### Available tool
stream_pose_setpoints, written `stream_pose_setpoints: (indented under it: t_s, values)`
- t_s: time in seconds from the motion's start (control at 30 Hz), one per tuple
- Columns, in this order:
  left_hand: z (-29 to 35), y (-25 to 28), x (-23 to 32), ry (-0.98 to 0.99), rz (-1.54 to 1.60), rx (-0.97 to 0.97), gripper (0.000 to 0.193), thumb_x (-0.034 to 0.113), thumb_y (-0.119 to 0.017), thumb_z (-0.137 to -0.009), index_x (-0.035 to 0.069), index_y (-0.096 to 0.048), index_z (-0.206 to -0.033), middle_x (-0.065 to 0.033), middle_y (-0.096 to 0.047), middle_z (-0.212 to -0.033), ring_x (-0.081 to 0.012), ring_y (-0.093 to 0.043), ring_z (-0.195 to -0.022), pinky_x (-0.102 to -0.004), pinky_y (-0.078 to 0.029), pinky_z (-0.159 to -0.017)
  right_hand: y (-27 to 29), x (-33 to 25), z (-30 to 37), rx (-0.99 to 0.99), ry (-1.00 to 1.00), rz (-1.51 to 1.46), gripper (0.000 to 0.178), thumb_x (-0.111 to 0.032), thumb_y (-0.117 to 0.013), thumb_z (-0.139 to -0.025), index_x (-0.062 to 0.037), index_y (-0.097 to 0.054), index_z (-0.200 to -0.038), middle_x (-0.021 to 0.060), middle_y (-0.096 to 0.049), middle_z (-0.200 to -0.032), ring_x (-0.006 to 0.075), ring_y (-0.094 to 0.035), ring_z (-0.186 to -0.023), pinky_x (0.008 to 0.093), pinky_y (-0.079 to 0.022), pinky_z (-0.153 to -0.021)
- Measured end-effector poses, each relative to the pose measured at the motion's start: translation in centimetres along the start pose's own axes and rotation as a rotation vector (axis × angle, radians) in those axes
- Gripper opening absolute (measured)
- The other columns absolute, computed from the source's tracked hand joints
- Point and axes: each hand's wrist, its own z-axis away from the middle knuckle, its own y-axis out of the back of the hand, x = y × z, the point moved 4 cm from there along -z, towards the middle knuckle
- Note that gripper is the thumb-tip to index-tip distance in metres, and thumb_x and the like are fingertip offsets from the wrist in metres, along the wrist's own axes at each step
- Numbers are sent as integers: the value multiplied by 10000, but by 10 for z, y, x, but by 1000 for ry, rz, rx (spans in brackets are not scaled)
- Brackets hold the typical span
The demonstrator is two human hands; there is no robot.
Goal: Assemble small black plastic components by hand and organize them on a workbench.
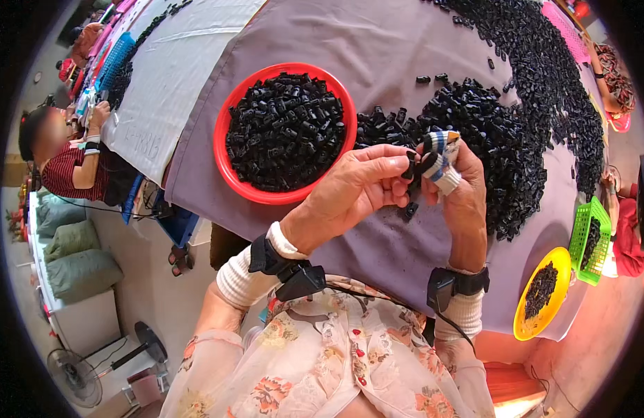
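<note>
Pale floor [161,292] shows left of a big table [315,35] under a mauve cloth. Past its near left corner, a co-worker [78,167] in a striped top is beside a white-covered surface. A heap of small black pieces [475,118] spreads from the table's middle toward its far right corner. A red bowl [222,146], full of like pieces, stands near the left edge; a green basket [582,226] and a yellow bowl [545,319] sit side by side by the near right corner. The left forearm slants in across the near edge, the right rises almost straight, both wrists strapped. The hands meet above the table, just right of the red bowl. The right hand [464,177] is curled, a striped finger cover [440,161] on it; its grip I cannot tell. The left hand [370,177] pinches one black piece [408,167] between thumb and fingers
</note>
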Motion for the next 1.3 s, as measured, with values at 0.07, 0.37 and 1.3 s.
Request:
stream_pose_setpoints:
  t_s: [0.07,0.37,1.3]
  values:
    - [-2,2,1,-32,8,73,163,128,-529,-869,24,-577,-985,-62,-609,-842,-138,-584,-706,-307,-490,-660,3,-1,2,30,-32,32,189,-106,-644,-761,-36,-581,-926,-25,-534,-631,21,-435,-466,166,-312,-395]
    - [-5,7,1,-62,71,48,176,106,-511,-875,4,-532,-1017,-81,-606,-892,-144,-594,-754,-282,-500,-677,-10,-7,4,-180,-121,244,341,-166,-749,-675,-48,-591,-953,-66,-553,-685,2,-431,-527,166,-332,-442]
    - [-4,7,0,-87,66,64,202,88,-523,-873,-11,-551,-1046,-97,-612,-960,-150,-600,-840,-275,-497,-755,-14,-7,0,-219,-148,474,275,-231,-719,-705,-41,-588,-855,-36,-529,-671,42,-435,-598,221,-375,-531]
